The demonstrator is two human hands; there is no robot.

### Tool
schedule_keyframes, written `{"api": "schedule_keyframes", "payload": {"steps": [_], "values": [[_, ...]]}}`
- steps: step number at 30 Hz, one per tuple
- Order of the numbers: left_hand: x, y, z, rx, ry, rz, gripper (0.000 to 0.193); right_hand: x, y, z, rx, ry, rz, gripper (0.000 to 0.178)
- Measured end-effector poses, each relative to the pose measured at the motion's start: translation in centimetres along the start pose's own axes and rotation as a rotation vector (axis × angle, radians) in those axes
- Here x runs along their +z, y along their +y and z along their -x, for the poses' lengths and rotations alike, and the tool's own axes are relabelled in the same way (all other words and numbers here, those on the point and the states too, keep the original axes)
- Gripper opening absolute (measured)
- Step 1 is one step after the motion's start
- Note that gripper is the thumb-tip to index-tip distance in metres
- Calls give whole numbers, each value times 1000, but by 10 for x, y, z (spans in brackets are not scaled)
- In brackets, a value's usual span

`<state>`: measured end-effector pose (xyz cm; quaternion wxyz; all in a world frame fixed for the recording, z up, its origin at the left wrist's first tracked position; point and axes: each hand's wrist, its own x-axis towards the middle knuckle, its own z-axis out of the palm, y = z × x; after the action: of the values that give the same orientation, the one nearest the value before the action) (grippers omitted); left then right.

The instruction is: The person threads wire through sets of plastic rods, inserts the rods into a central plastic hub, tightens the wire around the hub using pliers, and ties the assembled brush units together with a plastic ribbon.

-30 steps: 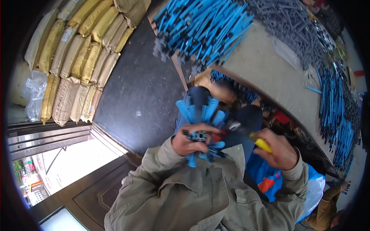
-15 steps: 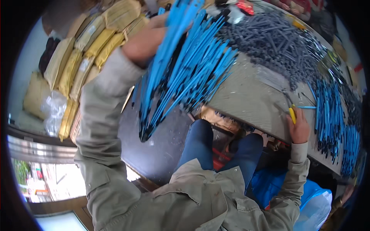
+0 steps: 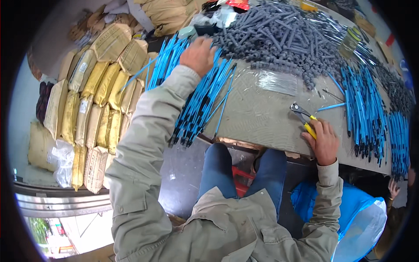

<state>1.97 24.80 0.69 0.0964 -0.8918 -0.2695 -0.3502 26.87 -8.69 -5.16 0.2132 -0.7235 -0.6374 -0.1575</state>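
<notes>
Laying the blue rods [image 3: 198, 102] down at the worktop's [image 3: 262, 118] left edge just now, left hand [image 3: 199, 54] rests flat on them, right hand [image 3: 323, 142] clamped on pliers [image 3: 304, 118], so that bundle's done.

We can't see the left hand's [image 3: 199, 54] fingers: they're curled down into the blue rod bundle [image 3: 198, 102], so grip is unclear. Right hand [image 3: 323, 140] covers most of the yellow plier handles [image 3: 309, 129]; only the jaws and a strip of handle show. Far end of the grey rod pile [image 3: 279, 39] runs into the dark rim. Small clear jar [image 3: 349, 43] contents too blurred to tell. The blue bag [image 3: 355, 218] is cut off at the lower right.
</notes>
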Motion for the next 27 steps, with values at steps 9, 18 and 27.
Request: {"api": "schedule_keyframes", "payload": {"steps": [9, 18, 27], "values": [[-163, 18, -6, -77, 12, 167, 28, 3, -43, -3, -130, 156, -30, 31], [-178, -63, 205, -738, 567, 755, 31, 66, -158, -41, -185, 10, -572, 24], [-101, 1, 366, -1254, 581, 1222, 28, 109, -211, -89, -316, -7, -591, 22]]}}
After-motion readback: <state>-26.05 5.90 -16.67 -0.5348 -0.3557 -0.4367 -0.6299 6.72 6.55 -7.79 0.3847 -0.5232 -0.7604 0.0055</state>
